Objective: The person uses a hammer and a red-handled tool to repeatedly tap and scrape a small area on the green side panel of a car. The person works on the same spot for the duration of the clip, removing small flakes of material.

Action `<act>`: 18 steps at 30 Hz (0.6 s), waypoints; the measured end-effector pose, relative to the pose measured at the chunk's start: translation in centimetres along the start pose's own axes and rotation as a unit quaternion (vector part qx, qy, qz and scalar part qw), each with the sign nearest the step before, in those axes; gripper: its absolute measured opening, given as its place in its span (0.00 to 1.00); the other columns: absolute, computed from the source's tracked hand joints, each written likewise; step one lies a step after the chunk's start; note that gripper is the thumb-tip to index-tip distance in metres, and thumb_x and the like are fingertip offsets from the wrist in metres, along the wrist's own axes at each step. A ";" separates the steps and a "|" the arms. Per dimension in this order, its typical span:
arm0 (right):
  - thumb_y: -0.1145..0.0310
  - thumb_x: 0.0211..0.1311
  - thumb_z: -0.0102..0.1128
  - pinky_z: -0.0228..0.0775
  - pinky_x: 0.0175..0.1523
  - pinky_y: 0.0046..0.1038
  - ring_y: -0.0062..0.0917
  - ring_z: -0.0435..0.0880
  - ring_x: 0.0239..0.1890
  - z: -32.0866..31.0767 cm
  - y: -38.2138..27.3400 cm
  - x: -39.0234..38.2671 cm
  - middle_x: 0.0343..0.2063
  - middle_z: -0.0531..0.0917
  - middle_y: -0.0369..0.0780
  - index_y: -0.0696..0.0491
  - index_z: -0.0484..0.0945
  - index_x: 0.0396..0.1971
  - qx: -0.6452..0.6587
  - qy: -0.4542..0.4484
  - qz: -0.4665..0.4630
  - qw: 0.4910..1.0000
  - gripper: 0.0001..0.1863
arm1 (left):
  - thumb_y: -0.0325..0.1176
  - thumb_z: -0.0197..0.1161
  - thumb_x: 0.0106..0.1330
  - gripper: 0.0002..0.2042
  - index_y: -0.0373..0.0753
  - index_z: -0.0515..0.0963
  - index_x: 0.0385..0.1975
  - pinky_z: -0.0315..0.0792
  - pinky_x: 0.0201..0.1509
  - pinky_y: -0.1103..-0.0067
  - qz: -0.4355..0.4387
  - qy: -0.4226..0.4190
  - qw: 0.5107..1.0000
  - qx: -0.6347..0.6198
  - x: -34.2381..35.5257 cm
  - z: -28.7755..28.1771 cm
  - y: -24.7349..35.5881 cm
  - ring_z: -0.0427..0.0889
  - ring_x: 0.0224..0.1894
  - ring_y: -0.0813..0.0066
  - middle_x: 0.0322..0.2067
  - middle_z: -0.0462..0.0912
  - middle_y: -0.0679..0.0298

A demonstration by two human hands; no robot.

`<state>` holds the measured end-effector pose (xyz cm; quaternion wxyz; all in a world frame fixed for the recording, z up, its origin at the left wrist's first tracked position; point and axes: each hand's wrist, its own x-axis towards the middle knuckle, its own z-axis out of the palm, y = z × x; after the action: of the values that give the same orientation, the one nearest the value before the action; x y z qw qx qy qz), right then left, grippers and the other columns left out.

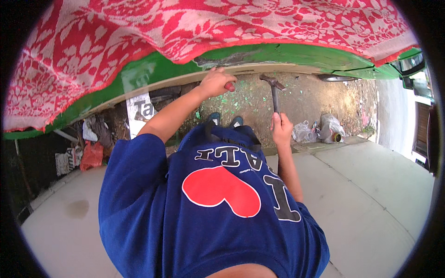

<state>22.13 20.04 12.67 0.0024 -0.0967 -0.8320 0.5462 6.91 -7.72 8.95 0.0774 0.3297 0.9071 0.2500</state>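
My left hand (215, 84) is closed around a tool with a rounded red handle end (229, 86). The rest of that tool is hidden by my fingers, so its kind does not show. The hand is at the lower edge of a green vehicle panel (306, 59), just below a scraped grey patch (232, 58). To the right, my right hand (281, 128) grips the lower shaft of a hammer (275, 98). The hammer's brown metal head points away from me, apart from the panel and from the left hand.
A red and white floral cloth (208, 25) drapes over the vehicle. Green paint flakes litter the dirt (252, 99) below. Clear plastic bags (330, 127) lie at right, a red bag (92, 155) at left. A wheel (338, 78) and a concrete slab (352, 185) also show.
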 end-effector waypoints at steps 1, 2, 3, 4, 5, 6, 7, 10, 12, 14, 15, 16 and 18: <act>0.60 0.69 0.53 0.61 0.21 0.21 0.14 0.70 0.15 0.1 0.3 -0.4 0.12 0.71 0.33 0.56 0.71 0.21 0.008 0.016 0.000 1.000 0.18 | 0.36 0.67 0.51 0.13 0.48 0.79 0.38 0.66 0.51 0.63 0.018 0.026 1.000 0.002 0.1 -0.2 0.2 0.78 0.41 0.60 0.37 0.82 0.66; 0.60 0.68 0.54 0.61 0.20 0.21 0.14 0.70 0.14 0.6 0.0 -0.6 0.11 0.71 0.32 0.56 0.71 0.21 0.021 0.026 -0.003 0.999 0.18 | 0.36 0.67 0.53 0.15 0.50 0.79 0.43 0.62 0.57 0.62 0.002 -0.011 1.000 -0.013 0.0 0.1 -0.2 0.77 0.47 0.61 0.39 0.83 0.66; 0.60 0.68 0.54 0.61 0.20 0.21 0.14 0.70 0.14 0.9 -0.3 -0.7 0.11 0.71 0.32 0.55 0.71 0.21 0.033 0.035 0.009 0.999 0.18 | 0.36 0.65 0.54 0.15 0.50 0.79 0.43 0.62 0.57 0.62 0.013 -0.031 0.999 -0.013 0.2 0.3 -0.8 0.77 0.47 0.63 0.40 0.83 0.67; 0.60 0.68 0.54 0.61 0.20 0.21 0.14 0.70 0.14 1.1 -0.7 -0.7 0.11 0.71 0.32 0.55 0.71 0.21 0.046 0.043 0.021 0.998 0.18 | 0.37 0.64 0.55 0.14 0.51 0.79 0.43 0.63 0.58 0.63 0.023 -0.050 0.998 -0.013 0.5 0.4 -1.4 0.78 0.48 0.64 0.41 0.83 0.68; 0.60 0.68 0.55 0.61 0.20 0.21 0.14 0.70 0.14 1.2 -1.0 -1.0 0.11 0.71 0.32 0.55 0.70 0.20 0.058 0.049 0.037 0.996 0.18 | 0.38 0.63 0.57 0.13 0.51 0.79 0.43 0.64 0.58 0.64 0.031 -0.073 0.997 -0.016 0.5 0.8 -1.6 0.78 0.49 0.65 0.42 0.83 0.68; 0.60 0.68 0.55 0.61 0.20 0.21 0.14 0.70 0.14 1.4 -1.0 -1.0 0.11 0.71 0.32 0.55 0.70 0.21 0.063 0.054 0.038 0.996 0.18 | 0.36 0.62 0.58 0.12 0.51 0.79 0.42 0.69 0.52 0.65 0.041 -0.058 0.997 -0.034 0.7 1.2 -1.9 0.80 0.46 0.63 0.40 0.83 0.66; 0.61 0.68 0.55 0.61 0.20 0.20 0.14 0.70 0.14 1.5 -0.8 -0.9 0.12 0.71 0.32 0.55 0.70 0.21 0.067 0.057 0.039 0.995 0.17 | 0.36 0.61 0.58 0.11 0.50 0.79 0.42 0.70 0.49 0.64 0.027 -0.078 0.995 -0.055 0.9 1.6 -2.2 0.81 0.45 0.61 0.39 0.83 0.65; 0.61 0.68 0.56 0.61 0.20 0.20 0.14 0.70 0.15 1.5 0.2 -0.3 0.12 0.71 0.32 0.55 0.70 0.21 0.087 0.060 0.046 0.993 0.17 | 0.33 0.60 0.59 0.10 0.48 0.78 0.40 0.73 0.40 0.63 0.013 -0.119 0.990 -0.079 2.1 0.3 -0.7 0.82 0.39 0.55 0.34 0.84 0.60; 0.61 0.67 0.56 0.61 0.21 0.20 0.14 0.70 0.15 1.2 0.7 0.1 0.13 0.72 0.31 0.55 0.71 0.21 0.087 0.043 0.047 0.994 0.17 | 0.34 0.61 0.59 0.09 0.48 0.77 0.39 0.73 0.39 0.62 0.010 -0.117 0.987 -0.108 2.5 0.8 -0.7 0.82 0.39 0.54 0.33 0.83 0.59; 0.61 0.67 0.57 0.61 0.21 0.19 0.14 0.70 0.15 1.0 1.1 0.6 0.13 0.72 0.31 0.55 0.71 0.21 0.077 0.032 0.040 0.996 0.16 | 0.36 0.62 0.58 0.08 0.47 0.77 0.37 0.73 0.39 0.61 0.002 -0.127 0.986 -0.104 3.1 1.1 -0.3 0.82 0.38 0.53 0.31 0.83 0.58; 0.62 0.67 0.56 0.61 0.22 0.19 0.14 0.70 0.16 1.0 1.5 0.8 0.14 0.72 0.31 0.55 0.71 0.22 0.101 0.021 0.041 0.994 0.16 | 0.36 0.62 0.58 0.08 0.46 0.76 0.36 0.73 0.38 0.61 -0.004 -0.139 0.987 -0.086 3.5 1.2 0.1 0.82 0.37 0.53 0.30 0.83 0.58; 0.62 0.67 0.56 0.62 0.23 0.19 0.14 0.70 0.17 0.9 2.0 1.0 0.15 0.73 0.31 0.55 0.71 0.23 0.125 0.010 0.042 0.991 0.15 | 0.37 0.63 0.57 0.08 0.46 0.76 0.35 0.73 0.38 0.60 -0.010 -0.151 0.986 -0.067 3.7 1.2 0.3 0.82 0.36 0.53 0.29 0.83 0.58; 0.63 0.68 0.55 0.63 0.25 0.20 0.15 0.71 0.19 0.5 3.0 1.3 0.16 0.73 0.32 0.56 0.72 0.26 0.161 0.004 0.043 0.986 0.14 | 0.39 0.63 0.57 0.09 0.45 0.73 0.31 0.71 0.36 0.59 0.000 -0.142 0.987 -0.069 4.0 1.7 0.3 0.81 0.34 0.51 0.26 0.81 0.57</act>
<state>21.28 20.99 9.59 -0.0023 -0.1324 -0.7282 0.6724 4.55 -4.32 7.78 0.2279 0.3554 0.8675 0.2631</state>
